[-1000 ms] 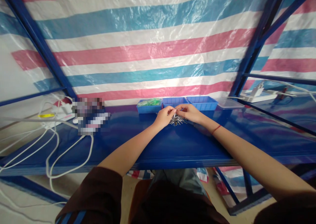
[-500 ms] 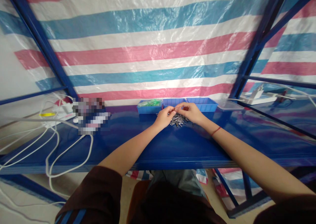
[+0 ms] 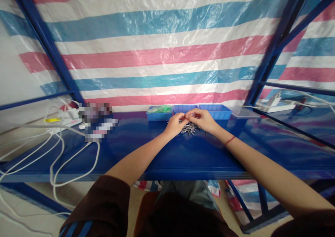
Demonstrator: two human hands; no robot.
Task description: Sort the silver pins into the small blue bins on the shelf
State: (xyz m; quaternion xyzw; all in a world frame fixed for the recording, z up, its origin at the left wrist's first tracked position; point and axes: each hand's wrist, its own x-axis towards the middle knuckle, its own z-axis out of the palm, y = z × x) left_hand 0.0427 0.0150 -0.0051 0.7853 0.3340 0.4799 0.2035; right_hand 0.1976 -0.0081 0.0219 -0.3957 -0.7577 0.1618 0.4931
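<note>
My left hand [image 3: 175, 124] and my right hand [image 3: 203, 119] meet at the fingertips above the blue table. Both are closed in a pinch, and whatever lies between the fingers is too small to make out. Just below them is a pile of thin, shiny metal pieces [image 3: 190, 128], partly covered by the hands. Behind the hands stand a blue bin with green and clear plastic packets [image 3: 160, 109], a middle blue bin [image 3: 185, 108] partly hidden by my fingers, and a right blue bin [image 3: 219, 113].
A clear plastic lid [image 3: 244, 112] lies right of the bins. White cables [image 3: 62, 153] and a power strip [image 3: 64, 124] occupy the left side, beside a blurred-out item [image 3: 101, 125]. Another white power strip [image 3: 280, 105] sits at the far right. Blue metal posts [image 3: 274, 52] frame the table before a striped sheet [image 3: 162, 55].
The whole view has shifted slightly to the right. My hands stay together over the metal pieces, with only slight finger movement.
</note>
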